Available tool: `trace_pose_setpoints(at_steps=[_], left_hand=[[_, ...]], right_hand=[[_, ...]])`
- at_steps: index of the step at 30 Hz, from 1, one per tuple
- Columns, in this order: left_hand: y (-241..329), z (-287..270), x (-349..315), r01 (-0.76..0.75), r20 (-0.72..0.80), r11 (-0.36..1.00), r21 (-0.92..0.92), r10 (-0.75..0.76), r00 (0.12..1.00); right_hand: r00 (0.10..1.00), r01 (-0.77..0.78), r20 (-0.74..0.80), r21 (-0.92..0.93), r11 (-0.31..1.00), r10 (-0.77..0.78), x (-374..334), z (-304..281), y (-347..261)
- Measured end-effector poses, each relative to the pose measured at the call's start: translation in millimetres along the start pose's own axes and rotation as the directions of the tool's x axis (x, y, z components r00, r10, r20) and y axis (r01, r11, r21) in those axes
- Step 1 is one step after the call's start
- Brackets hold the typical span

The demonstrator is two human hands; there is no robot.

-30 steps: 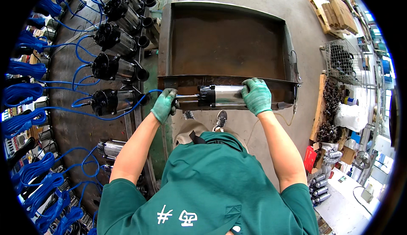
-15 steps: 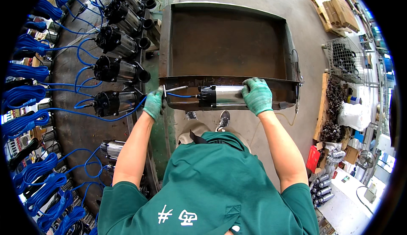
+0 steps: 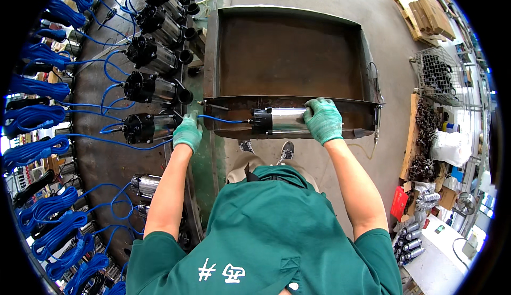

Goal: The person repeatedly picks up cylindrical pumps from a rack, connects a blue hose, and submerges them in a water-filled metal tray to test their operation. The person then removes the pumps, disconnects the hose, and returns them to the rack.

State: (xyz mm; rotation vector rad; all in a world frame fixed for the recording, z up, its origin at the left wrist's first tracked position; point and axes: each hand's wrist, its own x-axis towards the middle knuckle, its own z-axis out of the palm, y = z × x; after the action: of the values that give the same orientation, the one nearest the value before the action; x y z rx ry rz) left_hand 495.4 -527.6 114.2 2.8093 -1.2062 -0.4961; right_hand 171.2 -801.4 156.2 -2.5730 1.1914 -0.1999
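Over the narrow front trough [image 3: 351,119] of the rusty metal tub [image 3: 287,55], we see the silver pump [image 3: 290,119] lying sideways, its black end to the left; we cannot tell whether it rests on the bottom. The right hand [image 3: 323,121], green-gloved, covers its right end, the fingers pressed together and wrapped over the casing. The blue cable [image 3: 226,120] runs from the black end to the left hand [image 3: 188,133], whose fingers are bunched; we cannot tell whether they pinch the cable, since the glove hides that stretch. Left of us, the forearm partly covers other pumps [image 3: 151,88] on the bench [image 3: 101,162], and the dark rim cuts off the blue coils [image 3: 40,88].
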Motion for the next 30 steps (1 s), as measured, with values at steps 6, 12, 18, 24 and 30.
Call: trace_pose_setpoints(at_steps=[6, 12, 18, 24, 30], left_hand=[[46.0, -58.7, -42.6, -0.302, 0.107, 0.947, 0.107, 0.291, 0.951], [119.0, -32.4, -85.1, -0.408, -0.137, 0.873, -0.266, 0.385, 0.913], [182.7, -17.2, -54.8, -0.332, 0.137, 0.94, -0.077, 0.339, 0.931], [200.5, -0.7, -40.8, -0.29, 0.187, 0.957, 0.027, 0.281, 0.941], [191.6, 1.6, -42.0, -0.223, 0.231, 0.97, 0.095, 0.197, 0.953]], right_hand=[[0.999, -0.025, 0.029, 0.074, 0.997, 0.023, -1.0, -4.4, 2.1], [0.943, -0.245, 0.076, 0.817, 0.522, 0.323, 9.1, -13.0, 82.8], [0.811, -0.133, 0.585, 0.224, 0.966, -0.024, -15.6, -22.8, 167.3], [0.794, 0.11, 0.575, 0.179, 0.978, -0.195, -18.3, -15.1, 172.6], [0.906, 0.325, 0.297, -0.032, 0.945, -0.302, -28.8, 24.4, 163.4]])
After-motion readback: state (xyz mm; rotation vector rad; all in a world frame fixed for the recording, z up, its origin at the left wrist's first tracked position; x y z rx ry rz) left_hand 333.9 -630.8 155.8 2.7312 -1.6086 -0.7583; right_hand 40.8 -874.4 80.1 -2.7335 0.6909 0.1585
